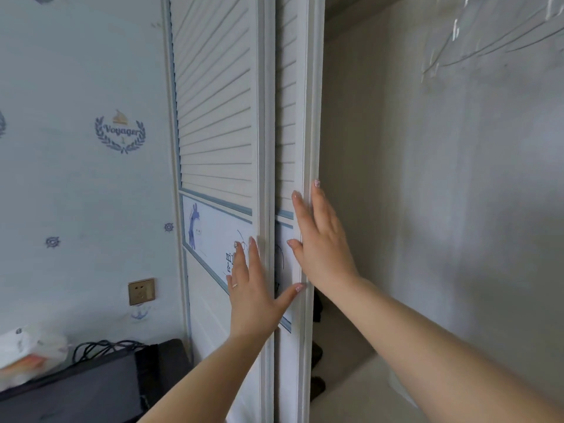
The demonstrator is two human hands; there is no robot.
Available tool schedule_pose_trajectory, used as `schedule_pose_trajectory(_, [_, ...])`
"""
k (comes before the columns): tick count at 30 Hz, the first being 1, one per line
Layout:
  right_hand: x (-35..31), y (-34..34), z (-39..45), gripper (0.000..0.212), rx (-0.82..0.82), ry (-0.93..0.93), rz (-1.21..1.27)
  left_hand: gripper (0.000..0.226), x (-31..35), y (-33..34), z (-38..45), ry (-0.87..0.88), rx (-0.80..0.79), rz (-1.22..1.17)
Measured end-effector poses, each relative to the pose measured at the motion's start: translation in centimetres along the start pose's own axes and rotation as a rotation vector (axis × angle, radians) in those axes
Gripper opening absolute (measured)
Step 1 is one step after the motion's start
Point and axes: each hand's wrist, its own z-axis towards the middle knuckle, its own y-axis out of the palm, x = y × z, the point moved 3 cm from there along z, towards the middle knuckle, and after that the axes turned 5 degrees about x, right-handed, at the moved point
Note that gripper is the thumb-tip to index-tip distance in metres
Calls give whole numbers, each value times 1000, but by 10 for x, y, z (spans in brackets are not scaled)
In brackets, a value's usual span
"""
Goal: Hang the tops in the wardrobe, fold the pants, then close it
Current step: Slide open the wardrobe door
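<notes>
Two white louvred sliding wardrobe doors overlap at centre. My left hand (251, 285) lies flat with straight fingers on the front door (216, 141), its thumb reaching across to the rear door (287, 117). My right hand (320, 239) presses flat against the rear door's right edge, fingers straight and pointing up. To the right the wardrobe interior (381, 178) stands open and shows a bare back wall. No tops or pants show clearly.
Clear plastic hangers (488, 41) hang at the top right inside the wardrobe. Dark items (317, 355) sit low behind the door edge. A dark cabinet (91, 386) with cables and a tissue pack (27, 352) stands lower left, under a wall socket (141, 290).
</notes>
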Motion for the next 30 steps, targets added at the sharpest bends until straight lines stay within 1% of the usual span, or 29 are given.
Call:
schedule_pose_trajectory(4, [1,19,8,88,-17,-25,13,115,-13,4,10,-35,-19,3])
schedule_pose_trajectory(7, [1,31,16,87,-44,-44,48,107,-19,8,17,-34,0,56])
schedule_pose_trajectory(10, [-1,43,21,79,-77,-67,86,94,-25,11,26,-17,57,57])
schedule_pose_trajectory(13, [-2,49,21,68,-63,-85,114,87,-29,13,28,1,59,58])
schedule_pose_trajectory(15, [-1,51,21,69,-50,-94,126,86,-29,13,28,0,57,56])
schedule_pose_trajectory(19, [1,51,23,78,-48,-117,128,85,-29,14,28,-9,64,35])
schedule_pose_trajectory(24, [2,50,21,78,-85,-111,154,92,-25,11,28,-11,48,56])
schedule_pose_trajectory(27, [1,43,23,73,-48,-93,192,99,-21,6,28,-45,25,-37])
schedule_pose_trajectory(30, [-10,31,21,67,32,-104,349,97,-13,-13,24,-64,51,-168])
